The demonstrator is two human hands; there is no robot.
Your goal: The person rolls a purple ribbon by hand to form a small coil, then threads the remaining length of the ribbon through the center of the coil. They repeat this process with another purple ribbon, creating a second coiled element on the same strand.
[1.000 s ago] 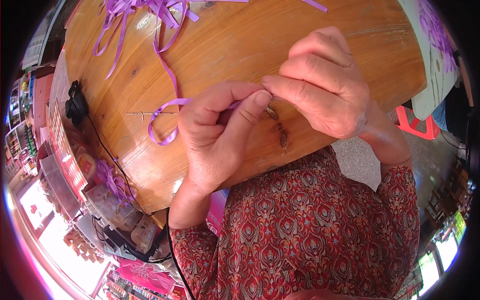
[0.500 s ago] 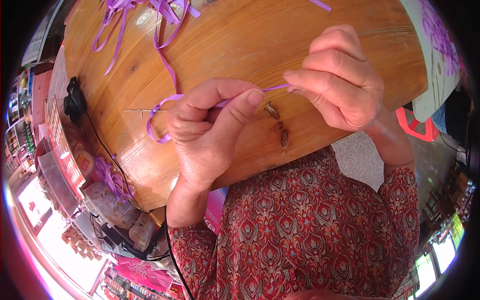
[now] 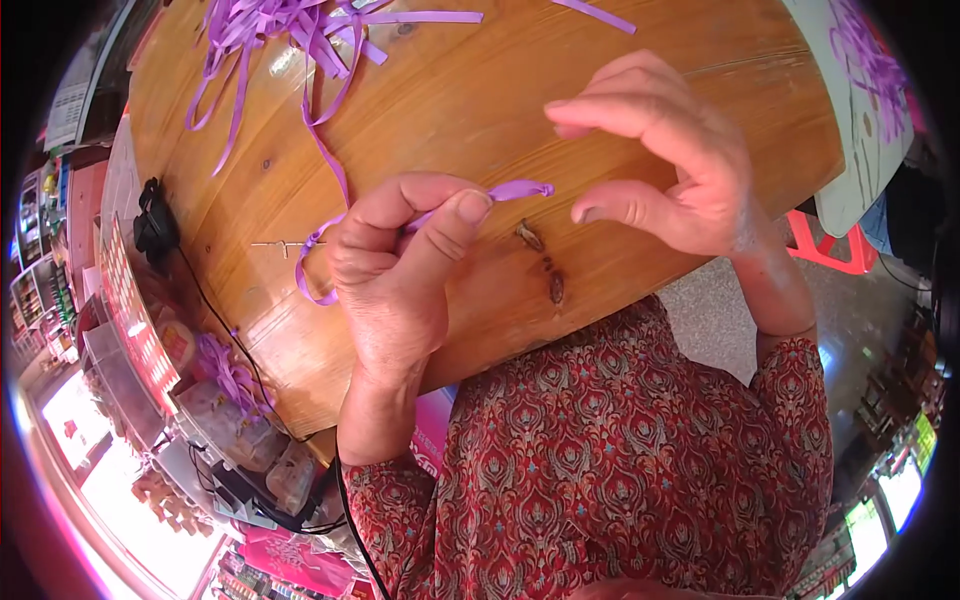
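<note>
A purple ribbon (image 3: pixel 520 189) is pinched between the thumb and forefinger of my left hand (image 3: pixel 400 265). Its short end sticks out to the right of my fingertips and finishes in a small knot. On the other side, the ribbon loops below a thin metal rod (image 3: pixel 283 244) with a small crosspiece; part of that rod is hidden behind my left hand. From there the ribbon runs up the table to a purple ribbon pile (image 3: pixel 270 30). To the right of the knotted end, my right hand (image 3: pixel 670 160) is open, thumb and fingers spread apart, holding nothing.
The wooden table (image 3: pixel 480 100) has a loose ribbon strip (image 3: pixel 597 14) at its far side. A black device (image 3: pixel 153 220) with a cable lies at the left edge. Beyond are plastic boxes (image 3: pixel 225 425), more purple ribbon (image 3: pixel 868 60) at far right, and a red stool (image 3: pixel 830 243).
My right hand has let go of the ribbon's end and opened, its fingers now spread. The knotted end has come into sight. My left hand still pinches the ribbon, slightly lower and further left.
</note>
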